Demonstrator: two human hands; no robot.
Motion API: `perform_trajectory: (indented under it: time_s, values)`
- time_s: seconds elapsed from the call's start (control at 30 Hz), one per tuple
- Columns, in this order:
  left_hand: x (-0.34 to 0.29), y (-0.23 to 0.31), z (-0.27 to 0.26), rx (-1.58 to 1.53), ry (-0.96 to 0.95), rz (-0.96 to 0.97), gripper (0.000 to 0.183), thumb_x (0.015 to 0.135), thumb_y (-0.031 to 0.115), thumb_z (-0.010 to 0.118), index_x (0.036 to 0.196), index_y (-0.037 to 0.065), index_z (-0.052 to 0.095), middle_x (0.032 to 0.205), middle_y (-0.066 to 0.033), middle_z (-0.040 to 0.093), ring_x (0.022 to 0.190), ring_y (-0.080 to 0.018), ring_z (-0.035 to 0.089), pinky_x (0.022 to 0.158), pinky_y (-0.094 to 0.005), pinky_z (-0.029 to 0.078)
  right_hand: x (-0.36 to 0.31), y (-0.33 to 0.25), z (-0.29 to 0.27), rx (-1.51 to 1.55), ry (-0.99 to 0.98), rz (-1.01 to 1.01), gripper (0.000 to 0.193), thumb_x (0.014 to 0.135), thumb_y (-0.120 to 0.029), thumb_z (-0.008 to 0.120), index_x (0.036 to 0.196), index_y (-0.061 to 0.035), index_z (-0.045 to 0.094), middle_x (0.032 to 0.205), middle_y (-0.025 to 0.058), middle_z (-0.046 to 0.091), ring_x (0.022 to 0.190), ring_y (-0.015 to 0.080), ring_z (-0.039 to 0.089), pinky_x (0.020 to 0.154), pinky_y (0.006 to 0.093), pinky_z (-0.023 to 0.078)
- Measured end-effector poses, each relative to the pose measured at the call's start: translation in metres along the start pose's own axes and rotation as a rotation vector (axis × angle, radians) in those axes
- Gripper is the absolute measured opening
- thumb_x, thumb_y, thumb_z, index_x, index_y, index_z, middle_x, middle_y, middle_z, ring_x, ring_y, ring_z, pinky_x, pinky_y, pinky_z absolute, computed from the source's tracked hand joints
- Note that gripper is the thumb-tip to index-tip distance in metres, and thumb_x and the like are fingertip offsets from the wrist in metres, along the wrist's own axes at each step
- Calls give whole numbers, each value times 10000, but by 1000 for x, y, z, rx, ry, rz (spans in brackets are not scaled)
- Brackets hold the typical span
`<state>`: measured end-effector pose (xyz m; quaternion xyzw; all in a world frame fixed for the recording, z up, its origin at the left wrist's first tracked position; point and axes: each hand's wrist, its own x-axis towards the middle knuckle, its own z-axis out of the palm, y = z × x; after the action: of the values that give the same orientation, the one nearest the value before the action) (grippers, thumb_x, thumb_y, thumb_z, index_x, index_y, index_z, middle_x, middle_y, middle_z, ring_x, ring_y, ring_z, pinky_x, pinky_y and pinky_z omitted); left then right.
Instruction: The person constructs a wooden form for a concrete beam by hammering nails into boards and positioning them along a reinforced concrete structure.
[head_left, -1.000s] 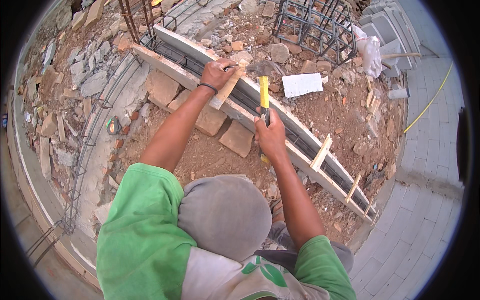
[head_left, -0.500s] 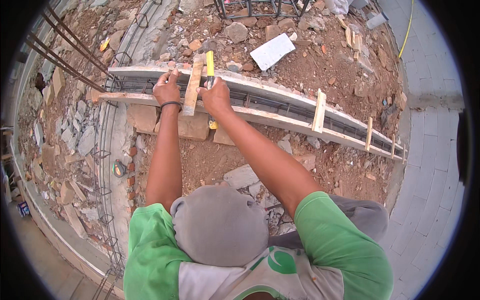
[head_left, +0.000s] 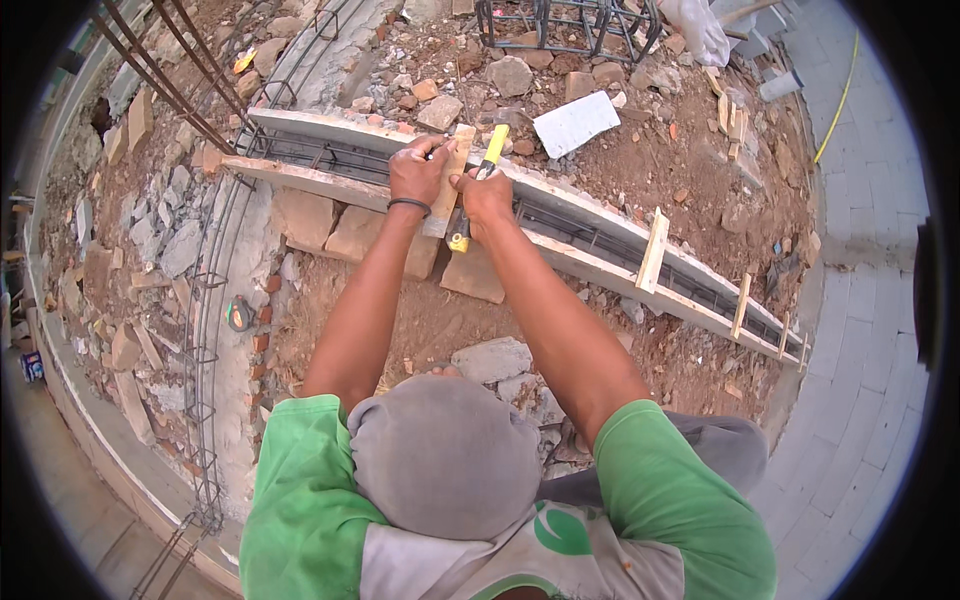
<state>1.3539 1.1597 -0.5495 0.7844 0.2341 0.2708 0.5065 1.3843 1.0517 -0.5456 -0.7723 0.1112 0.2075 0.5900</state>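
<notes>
A short wooden strip [head_left: 448, 195] lies tilted across two long, pale boards [head_left: 590, 257] set on edge, with dark rebar [head_left: 560, 222] between them. My left hand [head_left: 416, 172] has its fingers curled at the strip's left edge, gripping it; a small dark bit near the fingertips is too small to name. My right hand [head_left: 487, 198] is closed around the middle of a yellow-and-black hammer [head_left: 494, 146], its thumb near the strip's right side. The hammer's lower end shows below that hand, small and hard to make out.
More wooden strips [head_left: 653, 250] cross the boards to the right. A white block [head_left: 576, 124] and a rebar cage [head_left: 570, 25] lie beyond. Flat stones [head_left: 365, 236] sit along the near board. A tape measure [head_left: 239, 314] rests at left, beside a long rebar cage [head_left: 205, 350].
Both hands have moved right along the boards, and the wooden strip has shifted right with them. The hammer now leans more to the right. The view has turned slightly.
</notes>
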Motion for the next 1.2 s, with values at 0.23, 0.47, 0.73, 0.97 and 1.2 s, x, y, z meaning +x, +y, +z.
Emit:
perform_trajectory:
  time_s: [0.23, 0.47, 0.73, 0.97, 1.2]
  values:
    - [-3, -13, 5, 34, -30, 153, 250, 831, 217, 707, 966, 7, 709, 980, -149, 707, 906, -245, 674, 809, -319, 504, -10, 9, -42, -193, 81, -218, 274, 774, -121, 752, 926, -5, 556, 808, 150, 648, 691, 225, 630, 625, 363, 486]
    - [-6, -11, 7, 10, 9, 218, 181, 823, 124, 668, 917, -30, 681, 929, -153, 704, 849, -260, 682, 779, -311, 519, -28, 17, -86, -88, -126, -211, 239, 836, -113, 688, 958, -4, 513, 762, 74, 627, 579, 135, 638, 510, 274, 483]
    - [-5, -14, 11, -126, 5, 162, 174, 812, 94, 666, 930, -33, 682, 936, -156, 702, 832, -242, 676, 770, -310, 518, -45, 10, -104, -317, -180, -247, 302, 859, -199, 672, 1027, 9, 532, 738, 148, 643, 641, 249, 655, 593, 371, 485]
    - [-7, -17, 10, -31, -4, 199, 159, 819, 85, 664, 942, -12, 693, 930, -144, 702, 859, -246, 681, 783, -308, 519, -55, -20, -103, -590, -242, -483, 377, 923, -303, 571, 1089, 31, 515, 849, 271, 638, 803, 450, 622, 708, 494, 464]
    - [-5, -27, 14, -47, 8, 226, 159, 798, 108, 687, 921, 9, 707, 934, -135, 703, 881, -263, 681, 793, -323, 526, -60, -31, -96, -697, -195, -707, 338, 948, -312, 544, 1070, 1, 506, 795, 283, 611, 782, 468, 600, 683, 517, 447]
